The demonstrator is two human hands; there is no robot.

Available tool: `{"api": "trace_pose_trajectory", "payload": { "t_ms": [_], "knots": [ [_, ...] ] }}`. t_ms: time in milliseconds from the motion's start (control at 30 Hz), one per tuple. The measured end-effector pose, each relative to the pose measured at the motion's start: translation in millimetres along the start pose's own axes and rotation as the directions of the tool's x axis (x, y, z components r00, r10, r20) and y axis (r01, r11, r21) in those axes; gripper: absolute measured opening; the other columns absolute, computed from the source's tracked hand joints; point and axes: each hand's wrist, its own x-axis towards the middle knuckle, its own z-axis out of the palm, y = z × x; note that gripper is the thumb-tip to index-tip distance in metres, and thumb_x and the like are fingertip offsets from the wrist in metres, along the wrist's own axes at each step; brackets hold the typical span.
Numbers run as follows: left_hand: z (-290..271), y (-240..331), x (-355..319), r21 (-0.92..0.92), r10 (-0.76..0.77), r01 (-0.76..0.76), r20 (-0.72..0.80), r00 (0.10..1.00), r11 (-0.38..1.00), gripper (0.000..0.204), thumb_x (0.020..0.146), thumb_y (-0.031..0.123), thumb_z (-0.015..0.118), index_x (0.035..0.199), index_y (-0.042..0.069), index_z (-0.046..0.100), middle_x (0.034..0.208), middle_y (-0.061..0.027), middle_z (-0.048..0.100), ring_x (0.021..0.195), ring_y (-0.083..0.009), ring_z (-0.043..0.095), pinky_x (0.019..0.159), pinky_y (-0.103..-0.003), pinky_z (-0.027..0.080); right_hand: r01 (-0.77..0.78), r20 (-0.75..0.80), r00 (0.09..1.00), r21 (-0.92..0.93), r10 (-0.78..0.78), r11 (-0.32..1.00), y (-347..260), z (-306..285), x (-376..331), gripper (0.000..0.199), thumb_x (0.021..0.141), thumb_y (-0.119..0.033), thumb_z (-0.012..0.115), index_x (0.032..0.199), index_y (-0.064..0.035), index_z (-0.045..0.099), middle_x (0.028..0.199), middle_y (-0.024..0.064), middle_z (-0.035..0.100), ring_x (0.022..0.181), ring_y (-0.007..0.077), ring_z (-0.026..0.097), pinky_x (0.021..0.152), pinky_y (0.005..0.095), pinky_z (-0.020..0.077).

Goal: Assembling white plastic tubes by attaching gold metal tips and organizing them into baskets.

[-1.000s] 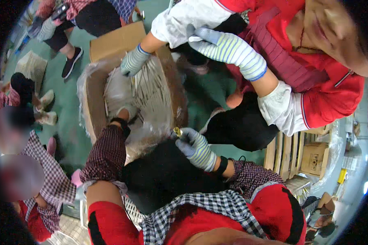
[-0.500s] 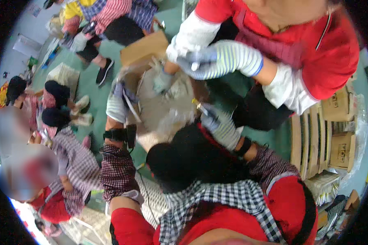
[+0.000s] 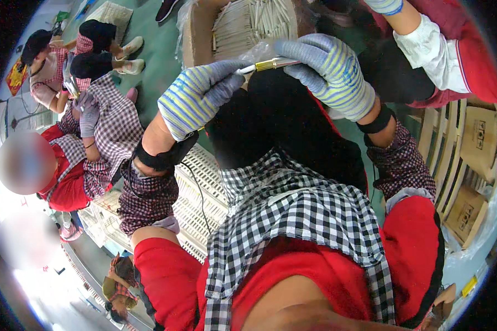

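Above my lap, a paintbrush with a white handle, a gold-coloured ferrule and a darker bristle end spans the space between my two gloved hands. The white handle end is pinched in my left hand, fingers closed. My right hand closes its thumb and fingers on the bristle end, which they partly hide. Both gloves are grey-blue with pale yellow stripes. Just beyond my hands stands an open cardboard box lined with clear plastic, with many slim white handles lying in it.
A white slatted plastic crate stands by my left side. To the right, a wooden pallet stands beside cardboard cartons. A co-worker's sleeved arm reaches in at the upper right. Other seated people work at the left.
My hands have left the box area and come together, both now on the paintbrush. My view has shifted, and the co-worker opposite shows less. The handles in the box are plainer to see.
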Motion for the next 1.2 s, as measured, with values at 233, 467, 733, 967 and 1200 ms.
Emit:
{"api": "trace_pose_trajectory", "payload": {
  "t_ms": [233,467,733,967,1200],
  "knots": [
    [10.4,-1.7,-6.7,0.187,0.066,-0.067,0.014,0.998,0.980,0.024,0.090,0.010,0.055,0.113,0.001,0.060,0.082,-0.0148,0.065,0.074,-0.0206,0.062,0.070,-0.030,0.048,0.276,0.144,0.960,-0.388,-0.238,0.879,-9.9,-15.1,-1.5,0.026,0.074,-0.023,0.066,0.100,-0.0177,0.065,0.091,-0.0003,0.064,0.070,0.0164,0.061,0.060,0.0316,0.0487],
    [22.8,-3.8,-15.0,0.709,0.343,-0.259,0.025,0.939,0.657,0.031,0.078,0.008,0.059,0.109,0.011,0.059,0.083,-0.0139,0.065,0.072,-0.0317,0.064,0.061,-0.040,0.050,-0.825,0.791,0.484,0.269,0.375,0.497,-12.5,-18.7,4.8,0.030,0.087,-0.032,0.059,0.092,-0.0045,0.068,0.069,0.0115,0.063,0.065,0.0203,0.062,0.059,0.0295,0.0452],
    [18.8,2.7,-29.7,-0.177,-0.334,0.391,0.284,0.899,0.903,0.024,0.089,0.016,0.057,0.106,-0.001,0.062,0.088,-0.0176,0.065,0.079,-0.0264,0.062,0.072,-0.029,0.047,0.483,0.280,0.864,-0.228,-0.418,0.845,-16.1,-9.3,-8.4,0.031,0.074,-0.024,0.068,0.102,-0.0110,0.061,0.087,0.0074,0.059,0.066,0.0259,0.059,0.054,0.0336,0.0451],
    [28.6,2.2,-35.9,0.758,0.231,-0.189,0.053,0.972,0.624,0.032,0.081,0.013,0.061,0.113,0.008,0.056,0.081,-0.0140,0.063,0.071,-0.0348,0.061,0.062,-0.040,0.049,-0.714,0.730,0.626,0.394,0.275,0.579,-23.8,11.5,-11.0,0.022,0.078,-0.024,0.066,0.094,-0.0079,0.065,0.085,0.0135,0.066,0.081,0.0351,0.063,0.069,0.0402,0.0493],
    [-2.4,-30.9,-45.8,-0.034,-0.311,0.321,0.170,0.935,0.946,0.029,0.094,0.022,0.051,0.112,0.001,0.060,0.078,-0.0008,0.060,0.072,-0.0078,0.051,0.065,-0.023,0.043,0.301,0.271,0.933,-0.235,-0.236,0.924,-11.1,-1.7,-4.5,0.034,0.072,-0.023,0.071,0.105,-0.0153,0.064,0.071,0.0026,0.054,0.060,0.0222,0.055,0.056,0.0327,0.0454]
  ]
}}
